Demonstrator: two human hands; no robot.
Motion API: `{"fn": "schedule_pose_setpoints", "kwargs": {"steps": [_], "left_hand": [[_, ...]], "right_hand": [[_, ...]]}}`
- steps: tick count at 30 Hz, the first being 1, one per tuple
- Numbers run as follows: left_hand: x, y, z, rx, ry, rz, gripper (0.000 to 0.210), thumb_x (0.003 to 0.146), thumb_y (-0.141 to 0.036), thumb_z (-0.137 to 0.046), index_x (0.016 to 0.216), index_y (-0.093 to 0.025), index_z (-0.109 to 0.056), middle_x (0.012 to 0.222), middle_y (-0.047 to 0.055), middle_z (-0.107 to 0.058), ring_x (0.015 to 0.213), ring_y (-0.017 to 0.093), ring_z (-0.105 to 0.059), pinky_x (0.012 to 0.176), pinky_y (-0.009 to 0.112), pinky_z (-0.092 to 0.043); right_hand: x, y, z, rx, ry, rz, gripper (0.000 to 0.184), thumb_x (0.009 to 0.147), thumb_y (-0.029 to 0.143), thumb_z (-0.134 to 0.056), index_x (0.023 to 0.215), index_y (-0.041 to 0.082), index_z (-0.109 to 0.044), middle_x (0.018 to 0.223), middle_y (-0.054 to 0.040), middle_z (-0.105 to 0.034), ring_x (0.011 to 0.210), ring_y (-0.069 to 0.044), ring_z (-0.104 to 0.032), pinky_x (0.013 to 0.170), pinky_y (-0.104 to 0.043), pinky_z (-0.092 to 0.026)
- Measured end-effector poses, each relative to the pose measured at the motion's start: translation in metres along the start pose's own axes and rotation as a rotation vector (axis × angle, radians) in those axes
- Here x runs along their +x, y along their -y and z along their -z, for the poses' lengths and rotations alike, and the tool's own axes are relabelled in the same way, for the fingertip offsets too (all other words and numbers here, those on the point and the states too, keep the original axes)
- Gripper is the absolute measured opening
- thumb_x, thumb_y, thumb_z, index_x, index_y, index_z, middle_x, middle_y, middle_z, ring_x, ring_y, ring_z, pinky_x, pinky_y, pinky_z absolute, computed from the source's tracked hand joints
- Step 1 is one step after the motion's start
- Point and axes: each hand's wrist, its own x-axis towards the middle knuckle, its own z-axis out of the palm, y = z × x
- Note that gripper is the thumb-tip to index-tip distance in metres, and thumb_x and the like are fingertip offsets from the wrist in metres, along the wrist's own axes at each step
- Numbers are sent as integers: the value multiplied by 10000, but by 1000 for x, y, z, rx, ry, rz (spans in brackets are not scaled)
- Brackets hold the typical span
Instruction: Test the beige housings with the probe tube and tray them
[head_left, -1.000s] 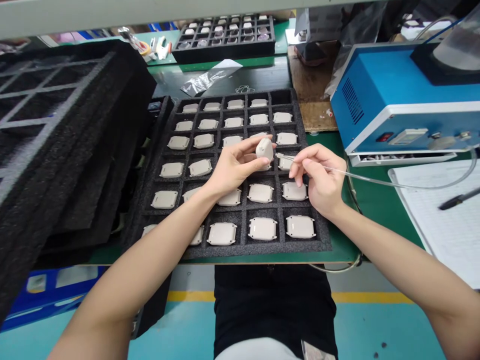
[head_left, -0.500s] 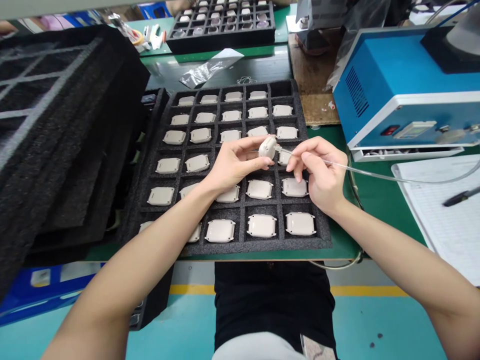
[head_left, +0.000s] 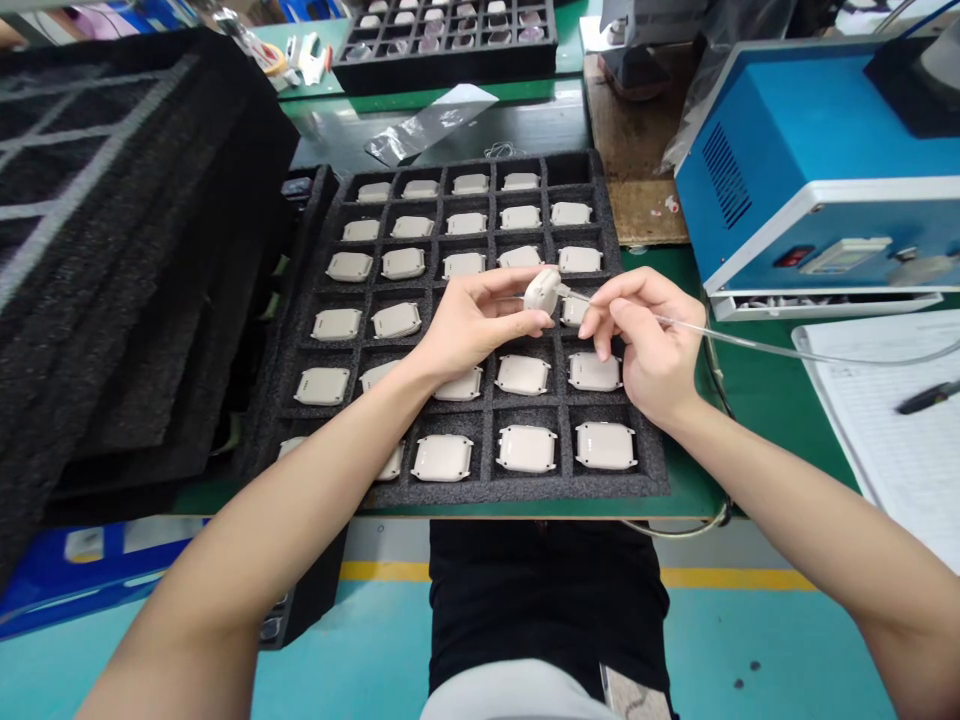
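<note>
Green flat-topped workbench (head_left: 765, 385): spans my view from 9 to 3 o'clock; its near edge crosses at 6, and a green strip shows at 4.
Stack of black foam trays (head_left: 187, 200): at 10 o'clock, its slanting right side crowding the room there.
Blue-and-white metal machine box (head_left: 825, 130): at 2 o'clock, its near left corner pointing inward.
Black foam grid tray (head_left: 525, 492): mid-view, near rim just inside the bench's edge; left rim hemmed in by dark foam, right rim apart from the machine, with green bench showing between.
White ruled paper (head_left: 892, 420): between 3 and 4 o'clock, well apart from the tray.
Brown wooden board (head_left: 637, 190): at 1 o'clock, beside the tray's far right corner.
Left hand (head_left: 472, 320): reaching in from 7 o'clock over the tray, thumb and fingers narrow, pinching a small rounded beige case (head_left: 541, 292).
Right hand (head_left: 652, 340): reaching in from 4 o'clock over the tray's right rim, fingers curled narrow around a thin clear plastic tube (head_left: 750, 344).
Tube run: I follow it from that hand toward 3 o'clock, over the paper.
Flat beige cases (head_left: 527, 448): lying singly in the tray's compartments.
Held case: over the tray, toward 2 o'clock from its middle, tilted on edge.
Slim pale nozzle (head_left: 574, 293): between the hands, its end at the case's 3 o'clock side; I cannot tell whether it enters.
</note>
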Motion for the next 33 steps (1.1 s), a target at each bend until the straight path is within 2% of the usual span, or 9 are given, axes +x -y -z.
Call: {"fn": "schedule_pose_setpoints", "kwargs": {"steps": [4,10,15,23,29,33], "left_hand": [[0,0,0,-1,-6,2,474,616,-311,-860,1056,-185,-739,1062,74,-731,812,238,-719,711,365,-605],[0,-1,-1,-1,-7,15,519,597,-322,-874,1070,-159,-736,1070,101,-725,841,269,-718,729,388,-600],[0,0,0,23,13,-8,517,626,-333,-853,1098,-163,-727,1079,94,-730,824,237,-714,719,356,-601],[0,-3,0,72,1,37,566,608,-346,-853,1124,-155,-721,1099,112,-732,867,229,-707,730,300,-602],[-2,-6,3,167,-62,87,539,611,-359,-851,1115,-211,-732,1115,67,-735,908,244,-715,859,340,-592],[-1,-6,4,164,-51,97,538,611,-379,-847,1114,-230,-730,1074,49,-749,906,251,-721,876,364,-591]], "right_hand": [[0,0,0,-7,-6,-19,198,878,335,-569,743,194,-599,604,12,-601,413,-64,-465,406,-217,-358],[0,1,0,-16,-6,-22,208,879,359,-571,748,199,-594,600,13,-605,406,-64,-458,401,-217,-359],[0,0,0,17,-2,5,166,870,280,-568,735,188,-604,587,17,-610,404,-62,-466,402,-209,-349],[1,-3,-1,99,-19,4,109,829,206,-547,750,158,-605,577,21,-624,391,-51,-452,399,-192,-342],[4,-3,-3,130,-21,-52,103,780,230,-528,724,167,-587,540,32,-605,374,-48,-446,385,-184,-341],[5,-4,-2,160,-14,-69,90,758,214,-531,713,162,-590,545,29,-609,372,-44,-440,382,-182,-336]]}}
